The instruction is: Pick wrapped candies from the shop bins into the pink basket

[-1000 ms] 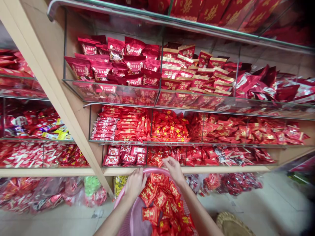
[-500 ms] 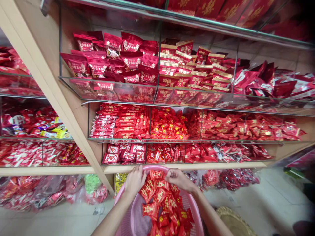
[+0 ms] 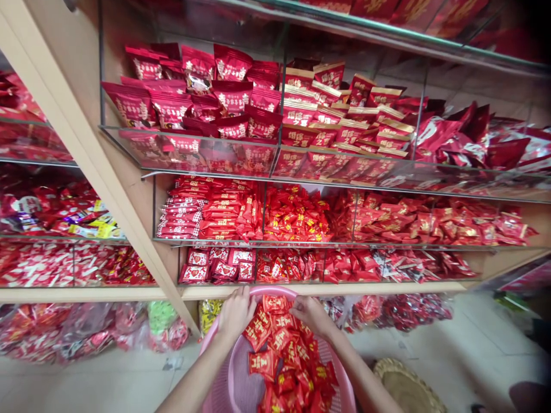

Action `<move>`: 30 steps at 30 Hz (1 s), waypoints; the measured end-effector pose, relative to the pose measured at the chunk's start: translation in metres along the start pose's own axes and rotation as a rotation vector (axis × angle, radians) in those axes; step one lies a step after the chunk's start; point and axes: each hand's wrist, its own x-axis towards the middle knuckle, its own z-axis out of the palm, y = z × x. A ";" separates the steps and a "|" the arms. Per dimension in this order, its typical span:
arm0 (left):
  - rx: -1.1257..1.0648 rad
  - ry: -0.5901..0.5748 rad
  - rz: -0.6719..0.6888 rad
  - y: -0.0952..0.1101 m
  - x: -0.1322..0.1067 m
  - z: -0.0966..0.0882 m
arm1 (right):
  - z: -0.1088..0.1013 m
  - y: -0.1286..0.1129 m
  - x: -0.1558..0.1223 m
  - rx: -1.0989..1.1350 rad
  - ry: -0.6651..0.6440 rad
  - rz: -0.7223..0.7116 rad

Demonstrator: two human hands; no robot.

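Note:
A round pink plastic basket [image 3: 232, 367] is low in front of me, just below the bottom shelf. Small red candy packets with gold lettering [image 3: 282, 341] are heaped in it, mostly toward the right side. My left hand [image 3: 236, 312] is closed on the far left part of the rim, knuckles up. On the far right part of the rim my right hand [image 3: 313, 315] is closed too, its curled fingers beside the packets. Part of the rim [image 3: 275, 291] shows between the two hands. The fingertips of both hands are partly hidden.
Glass-fronted shelves hold dark red packets [image 3: 172, 106], gold-edged packets [image 3: 301, 115] and small red candies [image 3: 297, 215]. A wooden upright [image 3: 107, 178] stands left. Plastic bags of sweets [image 3: 90, 327] lie beneath on the tiled floor. A woven basket [image 3: 407, 387] sits lower right.
My view has shifted slightly, so the upper shelves sit a little differently in the frame. Both hands keep their places on the basket rim, and the packets inside look the same.

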 end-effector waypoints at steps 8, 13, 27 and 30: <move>-0.003 0.030 0.019 -0.002 0.000 0.004 | -0.013 -0.017 -0.001 -0.240 0.046 0.111; -0.001 0.019 -0.003 -0.002 0.001 0.005 | -0.027 -0.045 0.029 -0.203 0.115 0.089; -0.024 0.027 0.011 -0.003 -0.001 0.003 | -0.021 -0.060 0.089 -0.371 -0.098 0.111; -0.016 0.026 0.017 -0.003 -0.001 0.003 | -0.022 -0.059 0.087 -0.329 -0.084 0.049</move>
